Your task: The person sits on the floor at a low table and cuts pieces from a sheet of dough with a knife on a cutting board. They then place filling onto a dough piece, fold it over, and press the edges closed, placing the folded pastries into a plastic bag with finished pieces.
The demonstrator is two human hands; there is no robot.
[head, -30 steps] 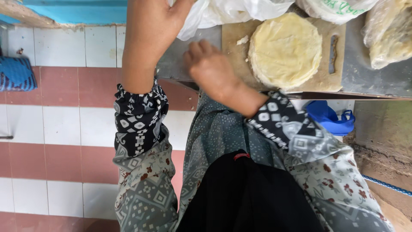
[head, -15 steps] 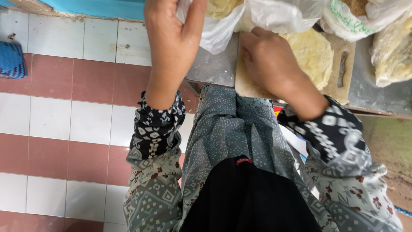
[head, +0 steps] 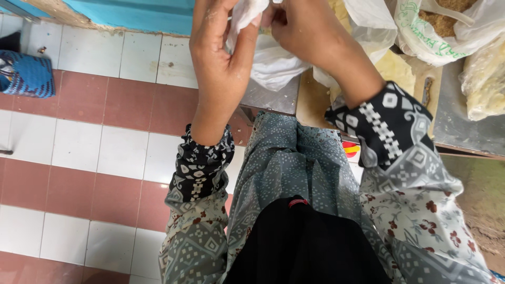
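Up top, both hands' fingers (head: pixel 247 31) pinch the white plastic bag (head: pixel 273 63).

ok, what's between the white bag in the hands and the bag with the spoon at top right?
Head view: a second clear bag of yellowish food lies between the white bag and the spoon bag; the right hand also crosses part of that stretch.

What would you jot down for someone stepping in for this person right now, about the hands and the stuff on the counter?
Left hand: raised, fingers pinching the white plastic bag.
Right hand: gripping the same bag's top edge, close beside the left.
The bag hangs over the metal counter edge; what it holds cannot be seen.
Behind the right wrist: wooden board with a pale flat round.
Far right: a printed bag of brown grains with a scoop, and another bag of pale food.
Done: bag in hand. Left: bag's mouth not visibly tied.
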